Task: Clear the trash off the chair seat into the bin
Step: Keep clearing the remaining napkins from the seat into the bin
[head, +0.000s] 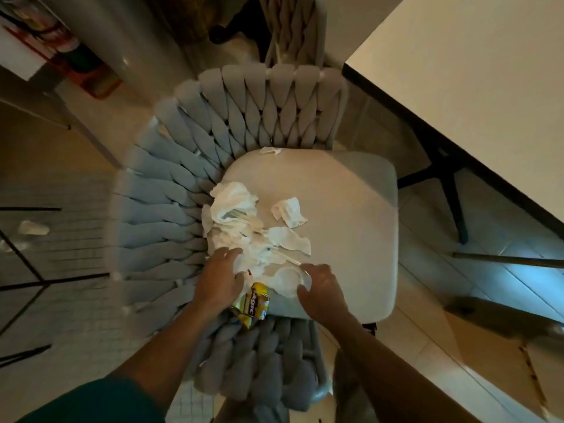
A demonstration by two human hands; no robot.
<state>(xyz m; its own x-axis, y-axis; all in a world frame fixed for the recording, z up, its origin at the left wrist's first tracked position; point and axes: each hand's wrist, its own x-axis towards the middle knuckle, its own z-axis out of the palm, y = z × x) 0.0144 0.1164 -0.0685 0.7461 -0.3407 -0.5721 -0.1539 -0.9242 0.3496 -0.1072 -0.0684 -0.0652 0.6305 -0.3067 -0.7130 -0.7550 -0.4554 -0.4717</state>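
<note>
Trash lies on the pale chair seat in the head view, mostly heaped toward the woven backrest; the biggest part is a pile of crumpled white tissues running from the seat's left edge toward the near edge; a smaller wad of tissue sits just beside the pile, apart from it; a little scrap of paper rests at the far edge of the seat against the backrest; a yellow wrapper with dark lettering lies at the near edge, between the two hands; a round white lid lies flat next to the wrapper. The left hand rests palm down on the near end of the tissue pile, fingers spread and loosely curled, touching the paper but not closed around it; the right hand is also spread open, its fingertips at the rim of the lid, thumb near the lid's lower edge, gripping nothing; a white surface with dark legs stands to the right of the chair; the floor is tiled.
</note>
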